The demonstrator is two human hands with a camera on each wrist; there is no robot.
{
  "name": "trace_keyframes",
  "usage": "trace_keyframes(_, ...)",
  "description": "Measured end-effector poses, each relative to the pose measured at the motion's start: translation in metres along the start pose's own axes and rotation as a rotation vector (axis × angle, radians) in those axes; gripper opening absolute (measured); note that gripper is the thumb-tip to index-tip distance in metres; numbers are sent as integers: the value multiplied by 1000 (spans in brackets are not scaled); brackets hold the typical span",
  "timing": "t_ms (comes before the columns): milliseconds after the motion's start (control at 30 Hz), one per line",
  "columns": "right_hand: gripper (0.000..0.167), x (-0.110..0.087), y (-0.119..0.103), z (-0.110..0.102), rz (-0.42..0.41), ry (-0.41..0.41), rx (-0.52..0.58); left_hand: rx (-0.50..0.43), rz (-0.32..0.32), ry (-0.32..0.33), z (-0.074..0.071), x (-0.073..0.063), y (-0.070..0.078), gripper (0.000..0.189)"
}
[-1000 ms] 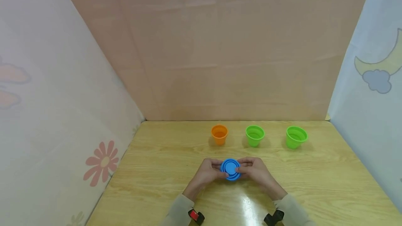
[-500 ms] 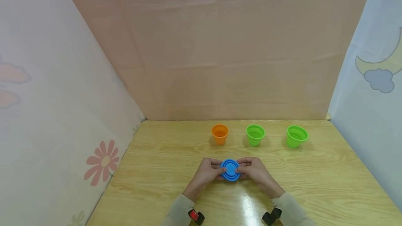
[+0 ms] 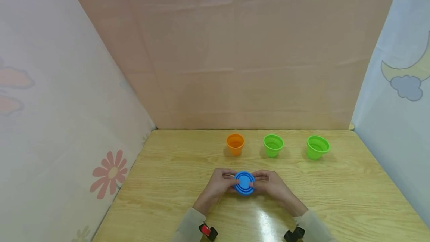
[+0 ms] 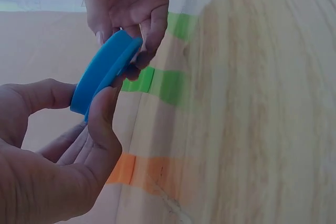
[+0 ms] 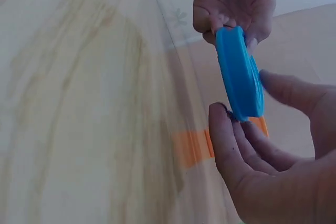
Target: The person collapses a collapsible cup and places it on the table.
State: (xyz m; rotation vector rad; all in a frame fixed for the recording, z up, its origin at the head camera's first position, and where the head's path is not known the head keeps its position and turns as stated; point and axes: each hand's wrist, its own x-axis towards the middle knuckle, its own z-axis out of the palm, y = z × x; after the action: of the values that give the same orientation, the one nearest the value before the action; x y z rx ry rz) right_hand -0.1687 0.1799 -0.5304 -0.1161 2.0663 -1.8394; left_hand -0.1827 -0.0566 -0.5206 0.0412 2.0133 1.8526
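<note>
A blue collapsible cup (image 3: 244, 183), folded down to a flat ringed disc, is held between both hands above the table, its face turned toward the head camera. My left hand (image 3: 216, 185) pinches its left edge, thumb on the ringed face and fingers behind. On the opposite edge, my right hand (image 3: 273, 184) pinches it the same way. Both wrist views show the disc edge-on: the blue cup (image 4: 102, 72) looks tilted in the left one, and the cup (image 5: 239, 72) stands steeper in the right one.
Along the back of the wooden table (image 3: 174, 160) stand an orange cup (image 3: 235, 145), a green cup (image 3: 273, 146) and another green cup (image 3: 317, 148), all upright and expanded. A brown backdrop (image 3: 235, 66) rises behind, with patterned walls at the sides.
The left thumb has shifted up from the disc's lower part to its left side. The blue cup has moved slightly left and nearer the person; the standing cups stay put.
</note>
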Motion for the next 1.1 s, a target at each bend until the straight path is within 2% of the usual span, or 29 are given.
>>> trace_keyframes(100,59,-1,1,-2,-41,-16,-37,-9,-4,-25,-2,-1,0,28)
trace_keyframes(200,66,-3,0,-3,-93,-67,-75,-55,-22,-60,-4,-1,-1,28)
trace_keyframes(333,71,-5,-2,-4,-153,-145,-100,-132,-74,-88,-7,-1,0,30)
trace_keyframes(467,71,-5,-3,-4,-175,-179,-89,-185,-116,-101,-10,-2,1,31)
trace_keyframes(733,62,-5,0,1,-133,-146,-65,-206,-138,-134,-15,-5,0,27)
trace_keyframes(900,56,-3,2,1,-137,-119,-113,-204,-156,-139,-16,-4,-2,26)
trace_keyframes(1100,56,-2,-1,-3,-102,-99,-126,-189,-131,-170,-14,-1,-4,28)
